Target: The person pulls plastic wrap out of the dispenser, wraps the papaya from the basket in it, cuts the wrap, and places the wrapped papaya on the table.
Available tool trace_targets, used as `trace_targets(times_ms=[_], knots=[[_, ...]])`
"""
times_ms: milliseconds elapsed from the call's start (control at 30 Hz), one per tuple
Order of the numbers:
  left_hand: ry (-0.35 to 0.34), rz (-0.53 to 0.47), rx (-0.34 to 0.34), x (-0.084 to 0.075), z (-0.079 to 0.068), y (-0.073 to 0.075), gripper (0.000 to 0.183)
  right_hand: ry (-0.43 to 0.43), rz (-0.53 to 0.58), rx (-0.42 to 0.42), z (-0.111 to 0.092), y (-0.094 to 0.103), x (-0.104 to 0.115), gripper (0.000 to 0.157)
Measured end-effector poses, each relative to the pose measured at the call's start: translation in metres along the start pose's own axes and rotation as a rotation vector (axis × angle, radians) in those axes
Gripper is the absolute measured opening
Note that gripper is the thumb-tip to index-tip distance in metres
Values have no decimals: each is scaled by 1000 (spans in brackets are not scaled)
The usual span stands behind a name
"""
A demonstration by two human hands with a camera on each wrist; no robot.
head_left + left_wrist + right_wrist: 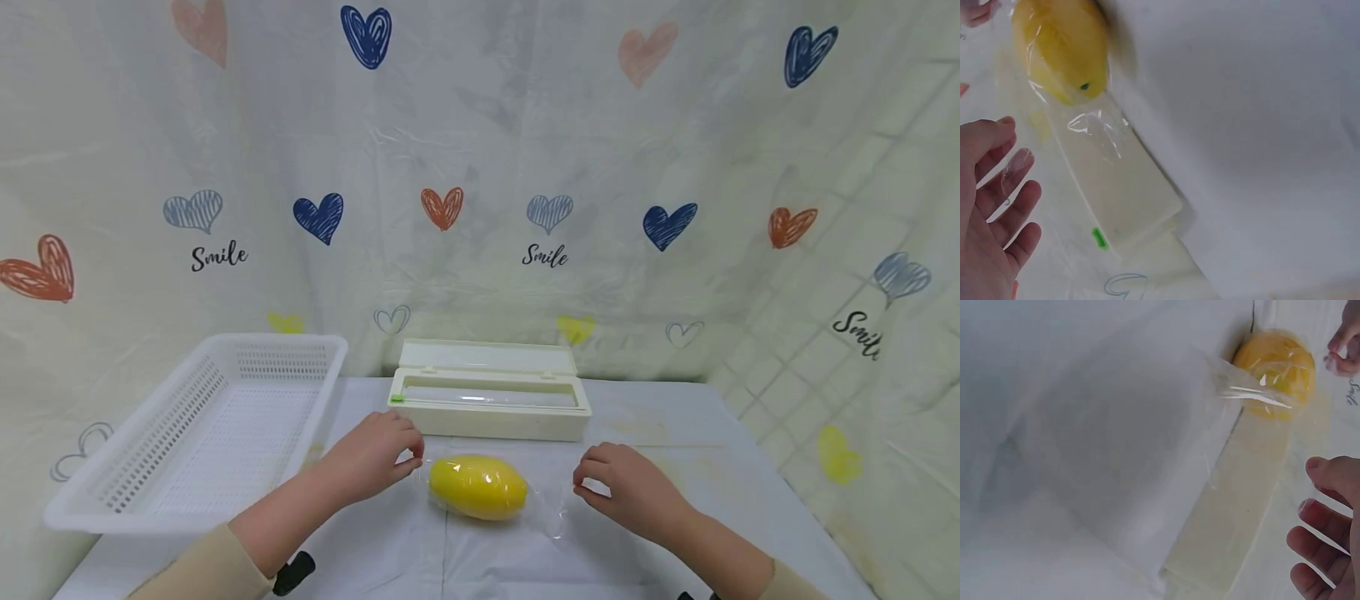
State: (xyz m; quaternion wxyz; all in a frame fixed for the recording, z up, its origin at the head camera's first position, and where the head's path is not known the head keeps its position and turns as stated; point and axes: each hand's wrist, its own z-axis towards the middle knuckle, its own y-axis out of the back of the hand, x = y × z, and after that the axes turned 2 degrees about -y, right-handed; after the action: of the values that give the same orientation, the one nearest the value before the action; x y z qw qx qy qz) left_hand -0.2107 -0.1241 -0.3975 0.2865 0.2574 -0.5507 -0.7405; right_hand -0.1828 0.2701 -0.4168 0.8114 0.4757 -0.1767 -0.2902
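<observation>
Fingers either side of yellow fruit

A small work corner closed in by printed sheeting, though what sort of building holds it cannot be told; a pale curtain patterned with hearts and the word "Smile" hangs along the far side and wraps round left and right; a white-covered table fills the near part; a plastic basket at left and a film dispenser toward the far edge are kitchen-type goods.
</observation>
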Motion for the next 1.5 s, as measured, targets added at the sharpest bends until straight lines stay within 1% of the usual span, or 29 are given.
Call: trace_targets(times_ms=[100, 167, 300, 367, 500, 600, 700, 767, 867, 967, 1033, 1100, 1200, 1233, 1267, 1333, 1400, 1500], knots=[[-33, 21, 4, -2, -5, -3, 7, -5, 10, 32, -7, -4, 7, 16], [-56, 35, 3, -3, -8, -5, 9, -15, 19, 60, -10, -7, 12, 18], [-92, 61, -4, -3, -10, -11, 12, -22, 32, 114, -14, -13, 19, 24], [-107, 84, -1, -3, -10, -14, 14, -19, 27, 134, -14, -16, 21, 24], [-127, 122, 28, -4, -10, -20, 15, 1, -12, 167, -14, -23, 21, 21], [-122, 129, 59, -5, -10, -24, 14, 37, -48, 183, -10, -28, 21, 21], [-106, 124, 85, -5, -9, -28, 13, 66, -80, 192, -7, -32, 21, 21], [-89, 108, 89, -5, -9, -30, 13, 70, -98, 202, -5, -33, 21, 19], [-51, 52, 103, -4, -11, -32, 9, 43, -100, 249, -4, -32, 22, 16], [-3, -18, 108, -2, -12, -33, 8, 6, -76, 292, -5, -27, 22, 12], [22, -61, 91, -1, -14, -33, 13, -12, -60, 279, -7, -23, 22, 10], [41, -90, 57, 0, -16, -33, 15, -27, -58, 222, -9, -18, 22, 10], [59, -121, -3, 1, -20, -30, 14, -70, -78, 113, -11, -11, 25, 18], [65, -127, -22, 1, -21, -28, 13, -93, -83, 88, -10, -9, 27, 21], [72, -134, -36, 1, -21, -26, 13, -120, -86, 75, -9, -8, 29, 25], [93, -140, -41, 1, -21, -23, 16, -167, -87, 81, -6, -6, 36, 33], [111, -158, -12, 0, -19, -21, 20, -191, -75, 112, 0, -7, 44, 42], [119, -195, 81, 0, -13, -23, 33, -206, -68, 173, 12, -13, 52, 53]])
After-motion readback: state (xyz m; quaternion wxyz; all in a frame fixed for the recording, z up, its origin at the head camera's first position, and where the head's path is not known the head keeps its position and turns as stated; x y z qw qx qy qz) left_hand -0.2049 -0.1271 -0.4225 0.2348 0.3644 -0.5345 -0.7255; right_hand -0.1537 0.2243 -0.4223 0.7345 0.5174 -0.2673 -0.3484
